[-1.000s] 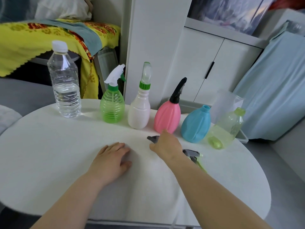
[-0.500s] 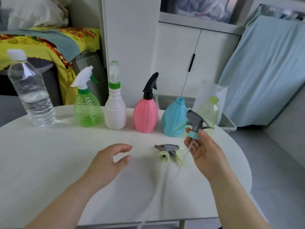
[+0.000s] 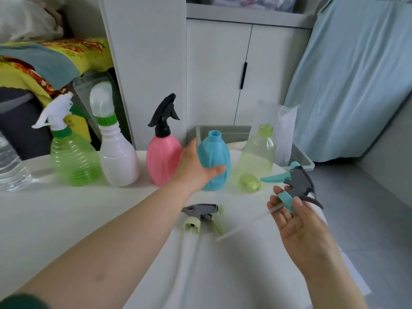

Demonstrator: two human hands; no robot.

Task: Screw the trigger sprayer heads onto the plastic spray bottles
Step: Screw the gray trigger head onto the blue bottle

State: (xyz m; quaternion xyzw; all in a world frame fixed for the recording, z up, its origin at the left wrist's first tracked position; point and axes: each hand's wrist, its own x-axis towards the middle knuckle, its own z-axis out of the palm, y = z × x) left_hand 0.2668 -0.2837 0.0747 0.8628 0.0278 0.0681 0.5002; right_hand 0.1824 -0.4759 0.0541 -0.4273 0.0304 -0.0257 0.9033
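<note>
My left hand (image 3: 196, 166) wraps around the open-necked blue bottle (image 3: 215, 152) standing on the white table (image 3: 66, 219). My right hand (image 3: 294, 217) holds a grey and teal trigger sprayer head (image 3: 294, 186) by its teal collar, its clear dip tube (image 3: 243, 226) hanging down to the left. A second grey sprayer head with a pale green collar (image 3: 200, 216) lies on the table in front of the blue bottle. A pale green clear bottle (image 3: 256, 161) without a sprayer leans at the right of the blue one.
To the left stand a pink bottle with a black sprayer (image 3: 163, 150), a white bottle with a domed cap (image 3: 118, 148), a green bottle with a white sprayer (image 3: 71, 157) and a water bottle (image 3: 9, 166). A grey bin (image 3: 301, 157) sits behind the table's right edge.
My left hand rose from the table and reached forward to take hold of the blue bottle. My right hand, with the sprayer head, shifted a little to the right.
</note>
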